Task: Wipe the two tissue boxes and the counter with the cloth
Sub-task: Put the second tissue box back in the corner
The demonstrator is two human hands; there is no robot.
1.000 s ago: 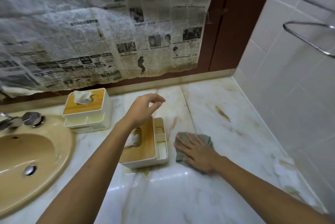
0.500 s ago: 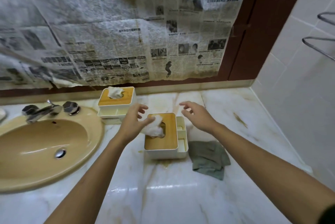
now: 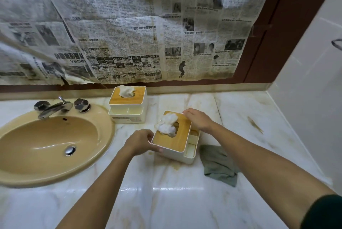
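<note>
Bamboo lid, white body. The near box [image 3: 173,142] is now being taken in both hands. A second ago the right hand [image 3: 199,120] was pressing the cloth [image 3: 218,165] flat on the counter [image 3: 166,201]. Half a second ago both hands were reaching in empty, and now they are closing on the box. The left hand [image 3: 138,142] is gripping the near left corner, thumb along the front wall and fingers curled round the side. The right hand is curling its fingers down over the far right edge of the lid. The box is sitting tilted and turned in the grip, though whether its base is clear of the marble I cannot tell.

The cloth is lying loose and crumpled on the counter, just to the right of the box, with no hand on it. The far box [image 3: 127,106] is standing untouched at the back wall, beside the sink [image 3: 46,145].

So the wiping is pausing. This looks like a move to shift the box, and a brown stain [image 3: 174,166] is showing on the marble at its front edge. One hand will have to go back for the cloth before any wiping resumes.
</note>
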